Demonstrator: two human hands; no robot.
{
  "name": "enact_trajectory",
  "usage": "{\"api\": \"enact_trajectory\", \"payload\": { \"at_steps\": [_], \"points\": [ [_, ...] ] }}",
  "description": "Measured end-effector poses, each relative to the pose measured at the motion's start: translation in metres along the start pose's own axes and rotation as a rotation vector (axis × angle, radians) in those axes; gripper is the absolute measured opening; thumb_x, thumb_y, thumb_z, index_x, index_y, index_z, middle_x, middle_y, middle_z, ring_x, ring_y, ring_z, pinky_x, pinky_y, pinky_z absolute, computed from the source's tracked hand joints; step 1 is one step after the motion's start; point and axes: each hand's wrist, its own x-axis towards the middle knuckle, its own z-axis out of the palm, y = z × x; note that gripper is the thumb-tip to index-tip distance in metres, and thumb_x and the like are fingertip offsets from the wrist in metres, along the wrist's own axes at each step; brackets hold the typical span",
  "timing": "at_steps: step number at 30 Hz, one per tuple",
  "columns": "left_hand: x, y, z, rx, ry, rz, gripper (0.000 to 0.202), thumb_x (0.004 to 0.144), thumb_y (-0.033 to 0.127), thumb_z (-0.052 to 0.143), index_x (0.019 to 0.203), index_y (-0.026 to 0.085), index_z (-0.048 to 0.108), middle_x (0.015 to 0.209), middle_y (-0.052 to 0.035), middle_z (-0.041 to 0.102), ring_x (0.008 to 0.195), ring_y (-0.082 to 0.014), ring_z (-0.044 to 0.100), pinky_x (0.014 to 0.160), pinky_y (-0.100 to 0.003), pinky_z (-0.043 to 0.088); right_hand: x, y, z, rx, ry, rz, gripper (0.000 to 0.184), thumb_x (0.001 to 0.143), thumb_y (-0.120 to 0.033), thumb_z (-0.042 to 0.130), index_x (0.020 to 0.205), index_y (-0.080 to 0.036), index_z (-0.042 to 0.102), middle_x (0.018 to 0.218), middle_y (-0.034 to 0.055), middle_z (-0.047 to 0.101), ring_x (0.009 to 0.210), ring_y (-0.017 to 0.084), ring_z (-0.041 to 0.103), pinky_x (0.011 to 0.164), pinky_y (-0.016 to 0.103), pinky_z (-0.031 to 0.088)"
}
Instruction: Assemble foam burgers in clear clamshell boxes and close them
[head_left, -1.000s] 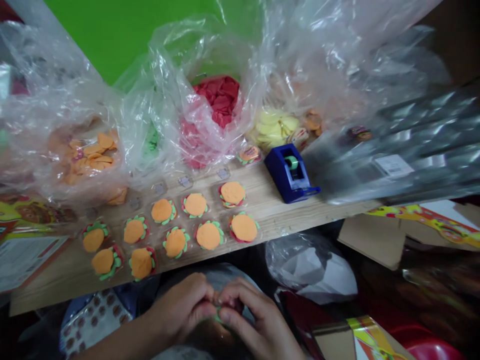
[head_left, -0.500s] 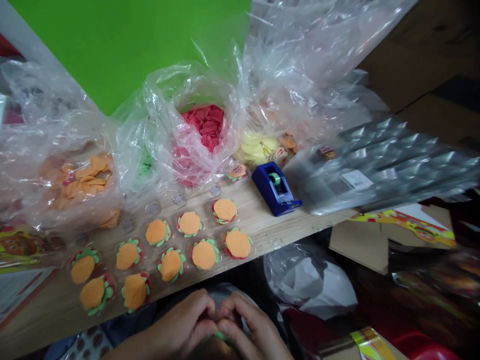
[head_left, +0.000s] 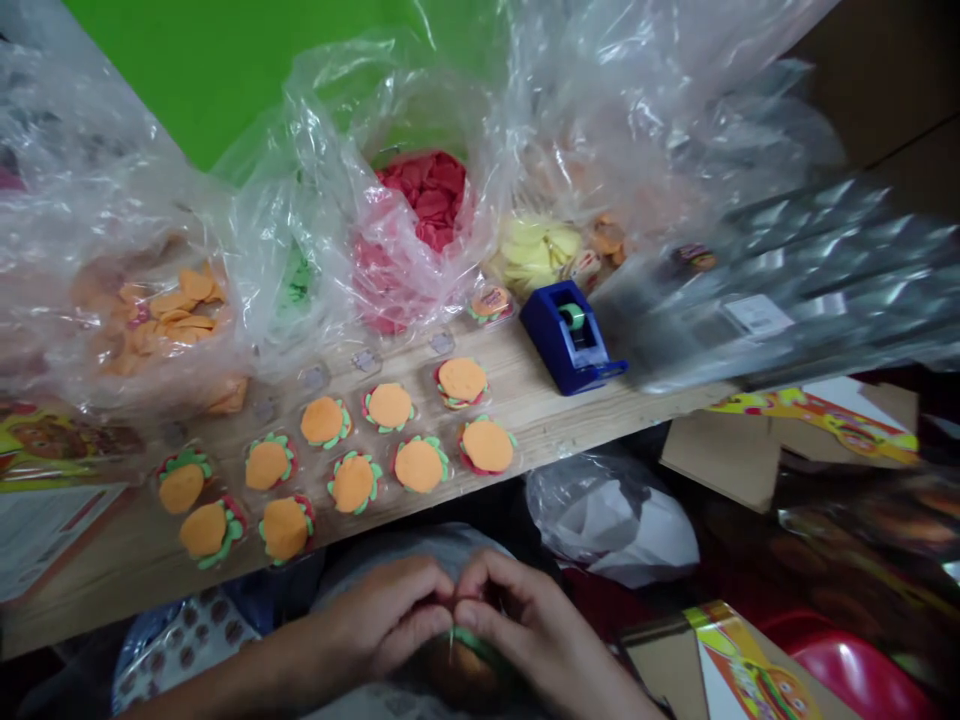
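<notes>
Below the table's front edge, my left hand (head_left: 409, 610) and my right hand (head_left: 517, 610) meet with fingertips pinched together. Whatever is between the fingertips is too small and hidden to make out. A thin pale strand hangs just under them. Beneath the fingers shows a dark, round brown-and-green thing (head_left: 461, 670), blurred and partly covered by my right hand. On the table ahead, several toy burgers (head_left: 420, 465) with orange bun tops, green frills and red layers sit in clear plastic trays in two uneven rows.
A blue tape dispenser (head_left: 566, 345) stands right of the burgers. Behind are plastic bags of orange pieces (head_left: 184, 305), red pieces (head_left: 431, 195) and yellow pieces (head_left: 540, 250). Clear plastic packaging (head_left: 825, 280) lies at right. Cardboard (head_left: 716, 455) and a crumpled clear bag (head_left: 611, 525) are below.
The camera view has shifted, so the table items appear higher and slightly right. My hands stay pinched together; the thin pale strand now shows beneath them.
</notes>
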Motion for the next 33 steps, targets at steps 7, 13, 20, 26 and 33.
{"api": "enact_trajectory", "payload": {
  "at_steps": [7,13,20,26,33],
  "points": [
    [-0.009,0.034,-0.029,-0.208,0.16,-0.107,0.022,0.088,0.036,0.041,0.078,0.018,0.049,0.07,0.0043,0.045,0.066,-0.0099,0.042,0.061,-0.021,0.035,-0.002,-0.004,0.009,0.465,0.038,-0.029,0.032,0.076,-0.048,0.064,0.099,-0.026,0.066,0.097,0.0009,0.064,0.088,0.013,0.059,0.077,0.023,0.044],
    [-0.036,0.045,-0.032,-0.269,0.363,-0.002,0.026,0.089,0.037,0.043,0.077,0.018,0.055,0.069,0.0036,0.053,0.066,-0.0094,0.05,0.061,-0.019,0.042,-0.021,-0.019,0.038,0.805,-0.108,0.084,0.043,0.081,-0.051,0.058,0.113,-0.023,0.062,0.109,0.0068,0.066,0.104,0.02,0.061,0.098,0.037,0.039],
    [-0.063,0.034,-0.029,0.144,0.646,0.331,0.041,0.086,0.051,0.045,0.124,0.036,0.044,0.119,0.0002,0.056,0.11,-0.0206,0.053,0.091,-0.03,0.046,-0.021,-0.044,0.047,0.492,0.013,-0.093,0.057,0.084,-0.065,0.033,0.129,-0.032,0.044,0.124,0.0064,0.058,0.115,0.024,0.055,0.09,0.042,0.047],
    [-0.051,0.034,-0.026,0.569,0.696,0.43,0.098,0.072,0.059,0.059,0.144,0.033,-0.003,0.144,-0.0098,0.034,0.131,-0.034,0.033,0.106,-0.049,0.033,-0.007,-0.062,0.047,0.472,0.003,-0.196,0.063,0.081,-0.064,0.036,0.136,-0.034,0.037,0.126,0.0058,0.057,0.115,0.025,0.054,0.09,0.044,0.046],
    [-0.047,0.048,-0.031,0.495,0.745,0.352,0.095,0.076,0.058,0.057,0.143,0.036,-0.007,0.145,-0.0071,0.035,0.127,-0.0335,0.041,0.101,-0.049,0.039,0.004,-0.057,0.03,0.391,-0.133,-0.329,0.111,0.05,-0.06,0.077,0.143,-0.034,0.021,0.136,0.0078,0.047,0.128,0.028,0.041,0.099,0.042,0.039]
  ]
}}
